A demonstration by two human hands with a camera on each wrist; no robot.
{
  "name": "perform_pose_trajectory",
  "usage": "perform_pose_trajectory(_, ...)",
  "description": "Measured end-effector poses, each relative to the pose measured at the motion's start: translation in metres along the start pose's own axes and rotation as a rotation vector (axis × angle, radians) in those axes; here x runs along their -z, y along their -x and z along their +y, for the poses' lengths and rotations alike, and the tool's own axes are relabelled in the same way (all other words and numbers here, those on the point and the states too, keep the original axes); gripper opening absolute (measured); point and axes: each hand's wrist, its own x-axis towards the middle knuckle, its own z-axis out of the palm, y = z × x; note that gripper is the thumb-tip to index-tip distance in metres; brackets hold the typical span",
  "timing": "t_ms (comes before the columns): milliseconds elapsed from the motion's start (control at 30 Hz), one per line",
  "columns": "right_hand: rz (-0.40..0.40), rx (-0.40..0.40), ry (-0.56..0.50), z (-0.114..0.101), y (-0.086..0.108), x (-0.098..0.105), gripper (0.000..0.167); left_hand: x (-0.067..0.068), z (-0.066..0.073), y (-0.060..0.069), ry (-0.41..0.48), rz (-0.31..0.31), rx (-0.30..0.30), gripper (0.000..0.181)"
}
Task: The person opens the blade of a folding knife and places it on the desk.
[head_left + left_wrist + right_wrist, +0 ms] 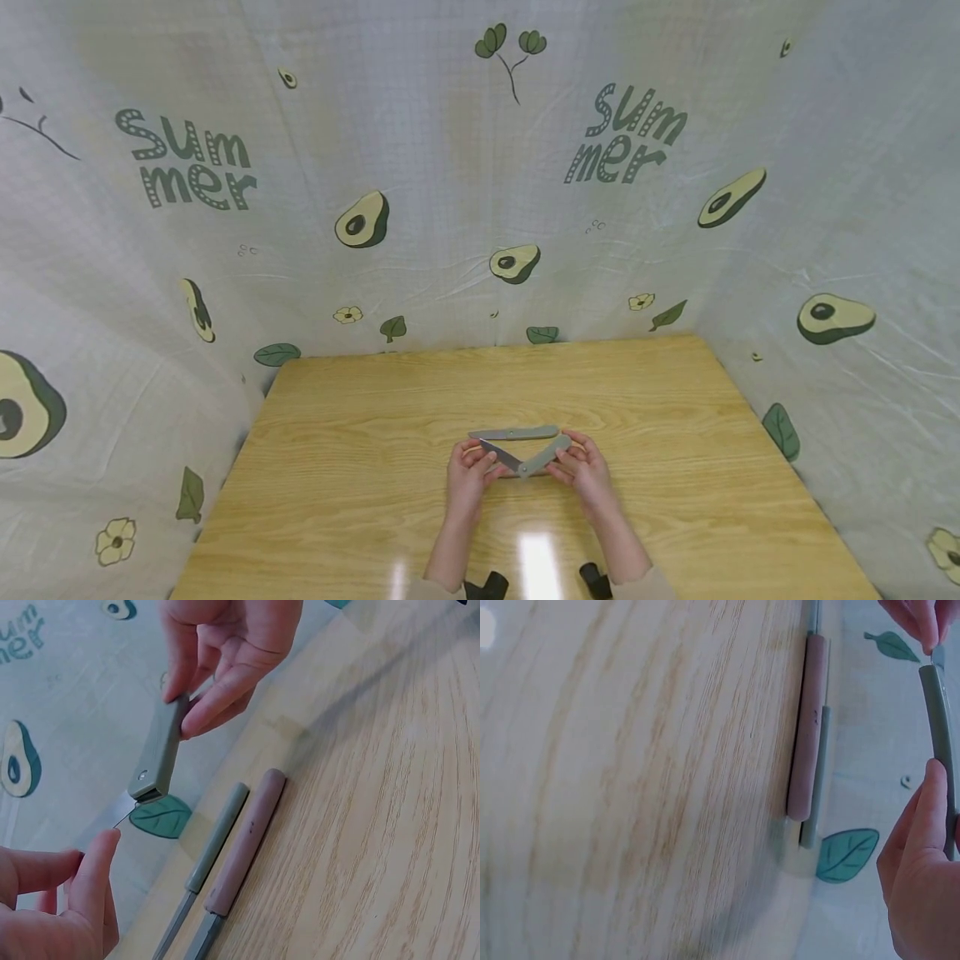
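Note:
A folding knife with a grey-green handle (546, 457) is held half unfolded above the table, its blade and handle forming a wide V. My left hand (467, 479) pinches the blade (501, 454) between thumb and fingers. The handle's far end is gripped by my right hand (588, 475). On the table lie two more knives, side by side in the left wrist view: one with a slim grey-green handle (219, 836), one with a thicker dusty-pink handle (247, 840). In the head view, the held knife and my hands partly hide the pink-handled one.
The light wood table (360, 467) stands against pale cloth (435, 167) printed with avocados and leaves, which hangs behind it and on both sides. Black devices (487, 586) sit near both wrists at the bottom edge. A bright glare lies on the near tabletop.

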Motion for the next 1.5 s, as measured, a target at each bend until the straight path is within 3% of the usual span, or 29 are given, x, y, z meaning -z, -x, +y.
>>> perform_pose_trajectory(367, 0.023, -0.032, -0.048, -0.001, 0.001, -0.001, 0.046, -0.002, 0.000, 0.000, 0.074, 0.053, 0.011, 0.034)
perform_pose_trajectory(833, 0.076, -0.037, -0.191, 0.002, 0.006, -0.002, 0.051, -0.011, -0.003, 0.006, 0.153, 0.067, -0.007, 0.036)
perform_pose_trajectory(1233, 0.138, -0.026, -0.320, 0.002, 0.009, -0.010, 0.039, -0.020, -0.006, 0.013, 0.283, 0.143, 0.013, 0.028)
perform_pose_trajectory(1500, 0.154, -0.040, -0.322, 0.003, 0.011, -0.012, 0.042, -0.020, -0.009, 0.013, 0.291, 0.176, -0.038, 0.031)
